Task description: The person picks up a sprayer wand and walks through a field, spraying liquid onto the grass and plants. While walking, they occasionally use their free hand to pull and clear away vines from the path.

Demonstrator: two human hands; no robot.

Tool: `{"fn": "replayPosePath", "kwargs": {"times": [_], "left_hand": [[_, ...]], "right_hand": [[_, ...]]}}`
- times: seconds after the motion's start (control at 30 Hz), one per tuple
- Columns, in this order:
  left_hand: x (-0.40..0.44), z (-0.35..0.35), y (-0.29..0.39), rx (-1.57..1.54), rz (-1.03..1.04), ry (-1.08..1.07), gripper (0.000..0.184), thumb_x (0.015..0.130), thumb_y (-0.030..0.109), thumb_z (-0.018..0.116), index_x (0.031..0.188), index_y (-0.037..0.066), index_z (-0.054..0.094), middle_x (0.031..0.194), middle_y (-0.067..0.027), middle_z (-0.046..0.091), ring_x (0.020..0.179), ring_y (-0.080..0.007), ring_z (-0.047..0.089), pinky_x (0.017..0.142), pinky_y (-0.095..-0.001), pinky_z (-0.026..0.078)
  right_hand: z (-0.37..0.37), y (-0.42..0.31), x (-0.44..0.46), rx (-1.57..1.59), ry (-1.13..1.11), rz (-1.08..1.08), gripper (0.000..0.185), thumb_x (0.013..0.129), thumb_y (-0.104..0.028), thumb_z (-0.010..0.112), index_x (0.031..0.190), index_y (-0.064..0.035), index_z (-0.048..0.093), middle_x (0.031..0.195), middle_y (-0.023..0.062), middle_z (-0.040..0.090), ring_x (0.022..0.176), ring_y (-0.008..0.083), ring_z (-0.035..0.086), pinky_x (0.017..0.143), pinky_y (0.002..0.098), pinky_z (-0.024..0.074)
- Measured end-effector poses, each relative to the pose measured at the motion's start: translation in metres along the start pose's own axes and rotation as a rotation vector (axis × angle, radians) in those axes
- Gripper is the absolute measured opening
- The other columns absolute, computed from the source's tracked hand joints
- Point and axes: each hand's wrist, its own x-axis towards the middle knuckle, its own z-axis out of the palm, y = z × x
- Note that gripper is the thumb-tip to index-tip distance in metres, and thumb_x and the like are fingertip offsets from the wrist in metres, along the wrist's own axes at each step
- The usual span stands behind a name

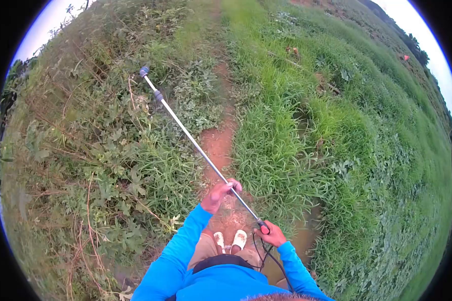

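Your left hand [219,194] curled round metal wand [196,142], right hand [273,235] closed on handle [264,229]; steady tip [144,71] beyond dirt path's left edge.

Beyond the left hand [219,194], a path [217,143] of bare reddish earth runs ahead and narrows. Tangled weeds [110,145] with dry brown stems crowd that hand's left. Beside the right hand [272,234] lies a brown, muddy-looking strip [306,232], bordered by bright green grass [346,200]. Far beyond, dark trees [417,48] meet pale daylight sky [402,14].
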Motion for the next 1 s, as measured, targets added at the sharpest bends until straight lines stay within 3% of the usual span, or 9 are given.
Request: {"fn": "replayPosePath", "kwargs": {"times": [0.03,0.2,0.27,0.33,0.4,0.53,0.67,0.83,1.0], "left_hand": [[0.017,-0.008,0.01,0.066,-0.002,0.0,0.036,0.091,0.037,0.045,0.101,0.007,0.06,0.094,-0.0014,0.058,0.085,-0.0126,0.052,0.077,-0.0297,0.041],[0.106,-0.087,0.001,-0.189,-0.171,0.063,0.037,0.091,0.04,0.045,0.099,0.008,0.062,0.091,0.0006,0.059,0.08,-0.0108,0.05,0.072,-0.0277,0.04],[0.145,-0.123,-0.001,-0.182,-0.201,0.071,0.037,0.091,0.041,0.044,0.097,0.009,0.063,0.087,0.0017,0.059,0.076,-0.01,0.05,0.069,-0.0267,0.039],[0.179,-0.157,0.006,-0.243,-0.269,0.041,0.039,0.091,0.043,0.044,0.097,0.01,0.063,0.084,0.0028,0.058,0.073,-0.0091,0.049,0.066,-0.0259,0.038],[0.214,-0.182,0.035,-0.155,-0.347,-0.024,0.044,0.093,0.045,0.039,0.105,0.009,0.061,0.099,0.0008,0.06,0.081,-0.0098,0.051,0.078,-0.0275,0.041],[0.279,-0.23,0.11,-0.227,-0.314,0.0,0.044,0.092,0.045,0.04,0.104,0.009,0.062,0.097,0.0009,0.06,0.08,-0.0098,0.05,0.076,-0.0274,0.042],[0.351,-0.291,0.184,-0.484,-0.058,0.308,0.045,0.09,0.046,0.042,0.098,0.007,0.063,0.091,-0.0037,0.065,0.079,-0.0124,0.058,0.071,-0.027,0.045],[0.457,-0.377,0.206,-0.579,-0.033,0.471,0.05,0.087,0.048,0.046,0.098,0.003,0.064,0.089,-0.0094,0.066,0.082,-0.0208,0.063,0.074,-0.0361,0.05],[0.559,-0.462,0.257,-0.69,0.142,0.64,0.051,0.084,0.051,0.049,0.1,0.003,0.062,0.087,-0.0105,0.066,0.081,-0.0256,0.063,0.075,-0.0394,0.052]], "right_hand": [[-0.004,0.002,0.019,-0.008,-0.007,0.033,0.041,0.079,-0.043,0.069,0.085,-0.0045,0.056,0.07,0.0083,0.054,0.064,0.0205,0.049,0.062,0.0352,0.0429],[-0.019,-0.015,0.116,-0.063,-0.033,0.176,0.043,0.077,-0.045,0.069,0.085,-0.0034,0.058,0.073,0.0129,0.057,0.067,0.024,0.052,0.065,0.0372,0.0438],[-0.031,-0.034,0.16,-0.15,-0.084,0.235,0.053,0.075,-0.054,0.066,0.087,-0.0026,0.059,0.081,0.0214,0.062,0.078,0.0379,0.061,0.071,0.0437,0.0464],[-0.04,-0.046,0.199,-0.213,-0.101,0.269,0.053,0.074,-0.052,0.068,0.089,-0.0021,0.059,0.082,0.0227,0.063,0.08,0.0388,0.061,0.072,0.0448,0.0462],[-0.062,-0.064,0.236,-0.272,0.036,0.184,0.041,0.074,-0.039,0.072,0.084,-0.0018,0.057,0.077,0.0202,0.061,0.074,0.0359,0.06,0.068,0.0417,0.0468],[-0.111,-0.115,0.306,-0.308,0.093,0.057,0.039,0.072,-0.034,0.072,0.088,-0.002,0.056,0.082,0.0207,0.062,0.076,0.0381,0.06,0.069,0.043,0.0479],[-0.149,-0.154,0.387,-0.453,0.189,0.02,0.038,0.071,-0.032,0.071,0.091,-0.005,0.053,0.082,0.0212,0.061,0.079,0.0418,0.059,0.066,0.0473,0.0469],[-0.198,-0.179,0.498,-0.586,0.13,0.166,0.039,0.074,-0.038,0.066,0.088,-0.0054,0.052,0.076,0.0219,0.06,0.073,0.043,0.058,0.064,0.0492,0.0461],[-0.26,-0.179,0.608,-0.541,0.113,0.053,0.042,0.073,-0.042,0.067,0.083,-0.0038,0.053,0.079,0.0213,0.061,0.073,0.0412,0.06,0.062,0.0495,0.0459]]}}
